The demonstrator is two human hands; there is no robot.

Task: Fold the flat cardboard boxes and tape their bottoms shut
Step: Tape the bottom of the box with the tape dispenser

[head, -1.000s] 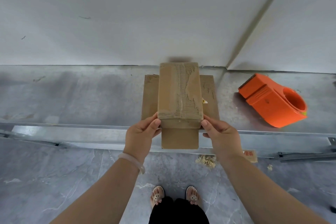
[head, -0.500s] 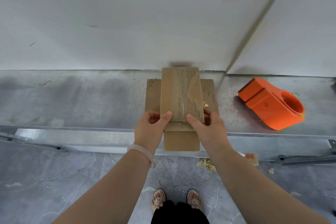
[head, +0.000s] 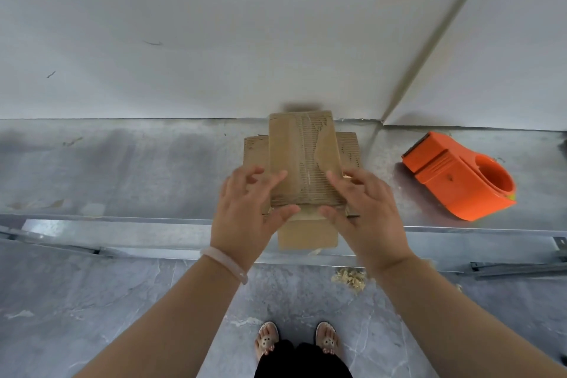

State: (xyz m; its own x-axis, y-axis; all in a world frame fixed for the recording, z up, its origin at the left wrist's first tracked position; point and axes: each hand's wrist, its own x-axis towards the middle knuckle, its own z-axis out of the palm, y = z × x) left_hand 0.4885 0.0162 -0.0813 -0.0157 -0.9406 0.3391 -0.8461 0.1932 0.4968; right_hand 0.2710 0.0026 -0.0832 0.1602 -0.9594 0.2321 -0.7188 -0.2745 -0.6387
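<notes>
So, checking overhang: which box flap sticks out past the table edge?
The near flap, toward the person; the left flap and right flap sit over the table.

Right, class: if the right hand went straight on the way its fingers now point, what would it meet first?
The cardboard box: the right hand points forward and slightly left at its top panel. Whether the fingers already touch it is unclear.

Soft, even, fairly bright light. Fingertips of my left hand [head: 245,218] and right hand [head: 365,215] motion-blurred. Small shadow above cardboard box [head: 302,144]; wide-angle bending at frame edges, top strip murky.
</notes>
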